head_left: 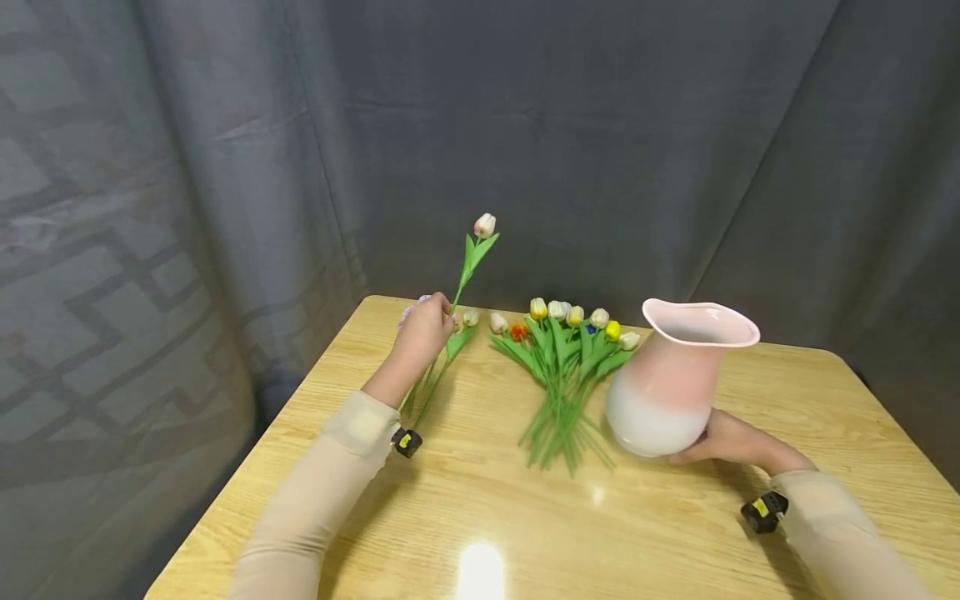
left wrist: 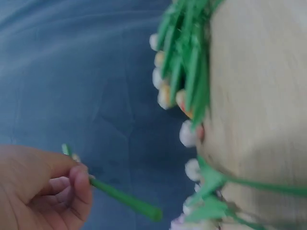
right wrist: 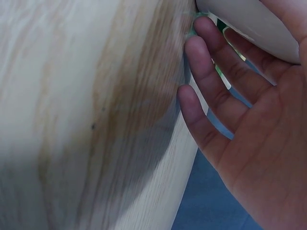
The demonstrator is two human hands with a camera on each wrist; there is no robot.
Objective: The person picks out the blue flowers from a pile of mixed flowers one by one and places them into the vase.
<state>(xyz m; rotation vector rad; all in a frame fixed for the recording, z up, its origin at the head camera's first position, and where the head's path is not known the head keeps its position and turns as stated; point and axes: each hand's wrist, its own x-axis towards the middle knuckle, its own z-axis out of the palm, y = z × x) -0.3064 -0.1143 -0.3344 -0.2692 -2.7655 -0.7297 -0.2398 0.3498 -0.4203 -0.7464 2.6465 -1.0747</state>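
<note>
My left hand (head_left: 426,327) pinches the green stem of a pale pink-and-white tulip (head_left: 484,225), raised with its bloom upward over the back left of the table. In the left wrist view, thumb and fingertips meet on the stem (left wrist: 122,197), whose cut end sticks out below them. A vase (head_left: 675,375), pink above and white below with a flared wavy mouth, leans to the right. Low on its right side my right hand (head_left: 731,440) holds it, thumb in front. The right wrist view shows the spread, slightly bent fingers (right wrist: 211,76) beside the white vase wall (right wrist: 254,24).
A fanned bunch of tulips (head_left: 558,367) in white, yellow and orange lies mid-table, stems toward me. Further left, partly behind the left hand, lie a few more flowers (head_left: 459,340), some purple. A grey curtain (head_left: 585,150) hangs behind the wooden table (head_left: 465,475).
</note>
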